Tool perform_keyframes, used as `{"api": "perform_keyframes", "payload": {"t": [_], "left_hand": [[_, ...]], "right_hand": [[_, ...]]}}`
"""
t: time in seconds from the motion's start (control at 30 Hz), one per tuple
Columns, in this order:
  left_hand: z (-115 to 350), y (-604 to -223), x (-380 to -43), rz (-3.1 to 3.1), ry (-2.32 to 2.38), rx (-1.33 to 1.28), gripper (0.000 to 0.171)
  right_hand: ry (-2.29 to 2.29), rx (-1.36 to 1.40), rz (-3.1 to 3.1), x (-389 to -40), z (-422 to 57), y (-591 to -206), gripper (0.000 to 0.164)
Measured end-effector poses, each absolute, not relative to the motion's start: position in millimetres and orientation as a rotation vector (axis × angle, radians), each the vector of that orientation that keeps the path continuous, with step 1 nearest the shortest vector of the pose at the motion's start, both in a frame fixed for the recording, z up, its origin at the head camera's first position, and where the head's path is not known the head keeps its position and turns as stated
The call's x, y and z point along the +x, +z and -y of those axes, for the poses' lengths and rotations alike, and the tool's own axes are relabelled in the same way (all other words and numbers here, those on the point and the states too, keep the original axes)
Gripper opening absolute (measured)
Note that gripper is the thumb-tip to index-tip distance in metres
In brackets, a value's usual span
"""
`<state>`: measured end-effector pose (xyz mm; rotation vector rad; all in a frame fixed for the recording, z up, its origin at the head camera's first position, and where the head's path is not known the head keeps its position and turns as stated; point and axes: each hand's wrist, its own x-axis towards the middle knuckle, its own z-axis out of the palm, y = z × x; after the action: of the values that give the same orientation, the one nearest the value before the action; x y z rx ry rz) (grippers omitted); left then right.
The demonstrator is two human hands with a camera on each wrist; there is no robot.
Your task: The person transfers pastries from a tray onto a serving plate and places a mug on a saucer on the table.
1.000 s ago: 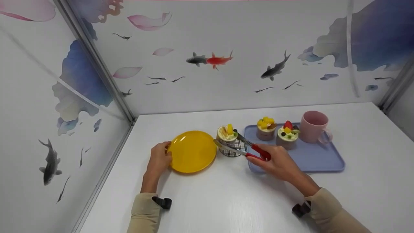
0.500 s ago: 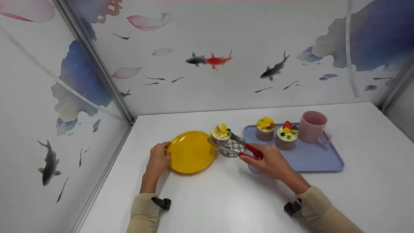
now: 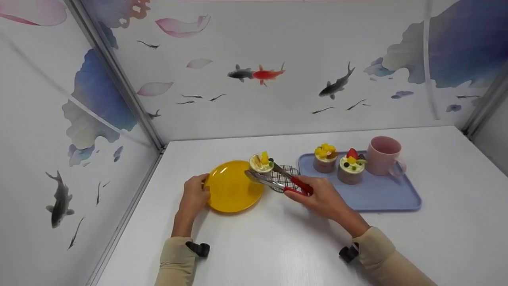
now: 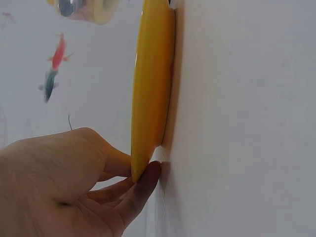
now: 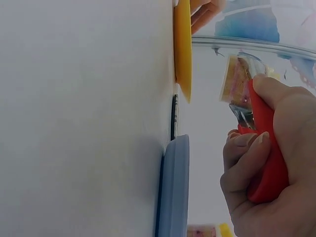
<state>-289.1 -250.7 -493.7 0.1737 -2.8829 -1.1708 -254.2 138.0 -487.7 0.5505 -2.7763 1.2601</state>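
And the right hand has its fingers curled round the red handles of the tongs, whose parted tips clasp a fruit-topped dessert cup, up in the air over the right side of the yellow plate, clear of its surface! Over on the left, the left hand pinches the plate's left rim, thumb above, fingers beneath. Just right of the plate sits a checked coaster; farther right on the worktop, a blue tray carries a yellow-topped cup, a strawberry-topped cup and, far right, a pink mug.
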Motion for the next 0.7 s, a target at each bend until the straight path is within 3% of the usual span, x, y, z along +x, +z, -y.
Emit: {"api": "perform_keyframes", "payload": {"t": [0.3,0.7], "left_hand": [[251.7,-495.6,-291.5,2.888,-1.184,0.194,0.056],[251.9,-496.4,-289.5,2.864,-1.084,0.115,0.053]], "right_hand": [[1.225,0.545,2.82,-254.4,-124.9,-487.0,0.076],[1.162,0.654,2.842,-254.7,-113.5,-488.3,0.056]]}}
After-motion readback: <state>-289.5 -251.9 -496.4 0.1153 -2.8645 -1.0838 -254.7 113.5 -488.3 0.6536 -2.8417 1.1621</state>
